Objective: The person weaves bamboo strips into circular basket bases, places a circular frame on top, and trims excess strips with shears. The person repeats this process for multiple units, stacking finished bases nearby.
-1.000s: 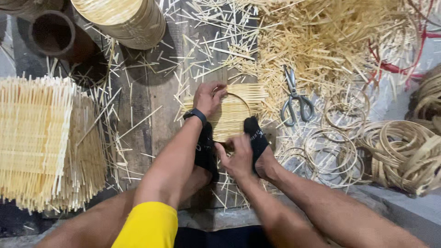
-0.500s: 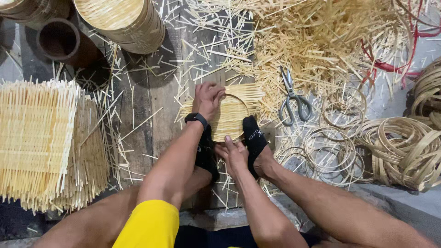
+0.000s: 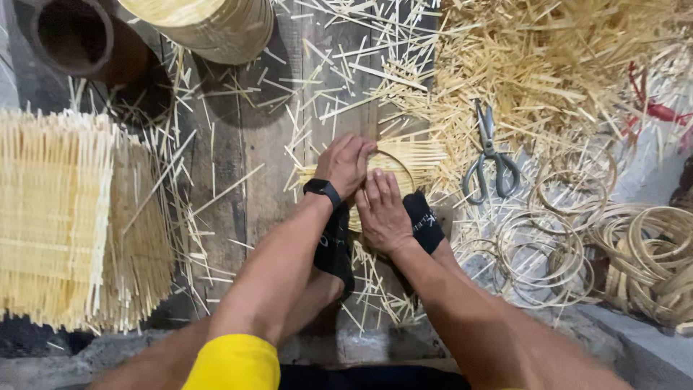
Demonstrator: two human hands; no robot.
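Stacked woven mats [image 3: 68, 217] seen far left of the round bamboo weave [image 3: 393, 162], scissors [image 3: 489, 155] just right of it; weave pinned under both black-socked feet, left hand [image 3: 345, 163] curled gripping its rim, right hand [image 3: 382, 213] pressed flat on it, fingers loosely spread

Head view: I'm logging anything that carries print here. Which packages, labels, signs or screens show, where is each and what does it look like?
No packages, signs or lit screens.
Watch: on the left wrist, black band and dark face.
Sock mark: small white mark on the black sock beside the right hand, too small to make out.
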